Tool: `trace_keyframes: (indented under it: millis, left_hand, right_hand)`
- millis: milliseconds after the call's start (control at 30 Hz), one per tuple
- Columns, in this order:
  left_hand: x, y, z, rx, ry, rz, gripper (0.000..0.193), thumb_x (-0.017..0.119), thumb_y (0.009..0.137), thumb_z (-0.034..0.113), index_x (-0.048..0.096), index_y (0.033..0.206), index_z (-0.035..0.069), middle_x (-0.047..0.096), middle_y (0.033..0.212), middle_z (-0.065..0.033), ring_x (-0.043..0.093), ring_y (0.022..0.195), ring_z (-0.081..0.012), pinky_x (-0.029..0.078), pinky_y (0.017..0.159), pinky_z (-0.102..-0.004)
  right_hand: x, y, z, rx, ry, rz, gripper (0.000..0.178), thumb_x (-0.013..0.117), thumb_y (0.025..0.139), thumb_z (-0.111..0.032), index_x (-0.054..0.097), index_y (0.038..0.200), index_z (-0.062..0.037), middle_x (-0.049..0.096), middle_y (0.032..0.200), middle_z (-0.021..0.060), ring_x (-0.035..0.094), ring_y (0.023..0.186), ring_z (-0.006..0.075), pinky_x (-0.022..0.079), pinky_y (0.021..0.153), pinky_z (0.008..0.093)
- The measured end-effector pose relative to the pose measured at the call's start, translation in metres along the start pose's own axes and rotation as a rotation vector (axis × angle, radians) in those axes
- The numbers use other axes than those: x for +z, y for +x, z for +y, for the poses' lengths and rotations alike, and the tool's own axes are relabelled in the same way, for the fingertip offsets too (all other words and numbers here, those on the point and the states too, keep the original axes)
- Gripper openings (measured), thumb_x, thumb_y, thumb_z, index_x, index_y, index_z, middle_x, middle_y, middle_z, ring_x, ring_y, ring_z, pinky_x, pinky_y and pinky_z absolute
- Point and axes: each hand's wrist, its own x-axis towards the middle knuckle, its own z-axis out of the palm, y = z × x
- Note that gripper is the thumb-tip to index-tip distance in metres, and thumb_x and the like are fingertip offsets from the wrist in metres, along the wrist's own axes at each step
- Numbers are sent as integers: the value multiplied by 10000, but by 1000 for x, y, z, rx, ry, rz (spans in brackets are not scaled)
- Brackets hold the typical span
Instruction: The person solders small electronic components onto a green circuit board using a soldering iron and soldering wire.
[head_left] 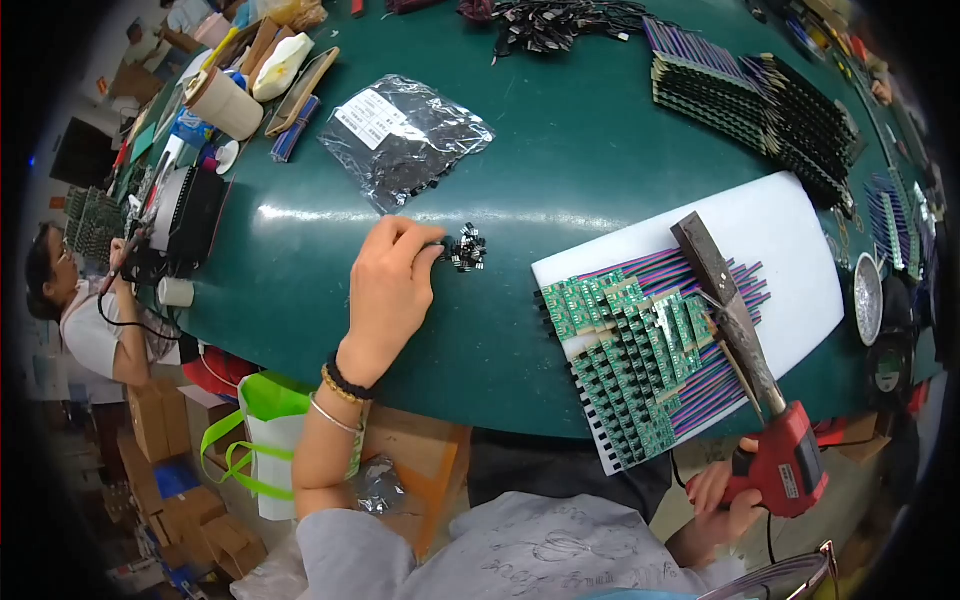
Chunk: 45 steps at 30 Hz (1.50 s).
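Note:
My left hand (392, 275) is closed in a pinch at the left edge of a small pile of black connectors (467, 248). A dark bit shows at its fingertips, looking like one of them. At the lower right, my right hand (725, 490) is wrapped round the handle of a red soldering gun (792, 468). The gun's metal front reaches over several rows of green circuit boards (640, 365), which have black parts along their left edges. Purple and dark wires (710, 395) run right from the boards. A dark metal bar (705, 255) lies across the upper wires.
A white foam sheet (790, 240) lies under the boards. Beyond the pile is a clear plastic bag (405, 140) of black parts. Stacked wired boards (750, 110) and black cables (565, 25) occupy the far side. At left, a person (95, 310) works beside the table.

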Motion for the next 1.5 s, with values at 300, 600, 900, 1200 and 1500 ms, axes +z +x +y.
trace_keyframes:
  millis: [300, 600, 900, 1200, 1500]
  left_hand:
    - [-14, -13, 58, -131, -380, -3, 84, 649, 838, -49, 633, 914, -14, 631, 825, -116, 613, 739, -258, 496, 639, -347]
    - [34, -69, 186, 412, -938, -160, 290, 655, 710, -41, 681, 995, -88, 653, 836, -132, 643, 652, -267, 548, 563, -333]
    - [52, -77, 204, 292, -958, -125, 188, 721, 682, 12, 653, 858, 26, 573, 844, -77, 562, 652, -188, 462, 520, -287]
    - [60, -86, 206, 211, -1120, -122, 201, 771, 705, 10, 679, 882, 32, 529, 813, -61, 510, 579, -160, 414, 475, -275]
    - [57, -81, 195, 338, -1094, -213, 227, 769, 696, 6, 687, 907, 18, 554, 838, -67, 516, 581, -159, 415, 480, -282]
  right_hand:
    - [-2, -2, -1, -25, -13, -4, 752, 575, 943, -538, 370, 1318, 80, 411, 482, 0, 395, 377, 103, 384, 402, 261]
    - [27, -4, -23, 131, -187, 49, 567, 569, 902, -134, 326, 1387, 33, 570, 721, 97, 519, 564, 144, 472, 559, 272]
    - [-6, -9, -9, 18, -368, -139, 653, 542, 906, 5, 211, 1463, -83, 671, 852, 131, 611, 634, 143, 512, 643, 292]
    - [-4, -5, -16, 176, -80, -310, 722, 516, 887, 70, 184, 1501, -114, 667, 870, 159, 618, 668, 170, 507, 636, 288]
    - [-4, -4, -16, 309, 74, -262, 740, 543, 845, 113, 212, 1478, -80, 644, 797, 153, 602, 654, 169, 481, 587, 276]
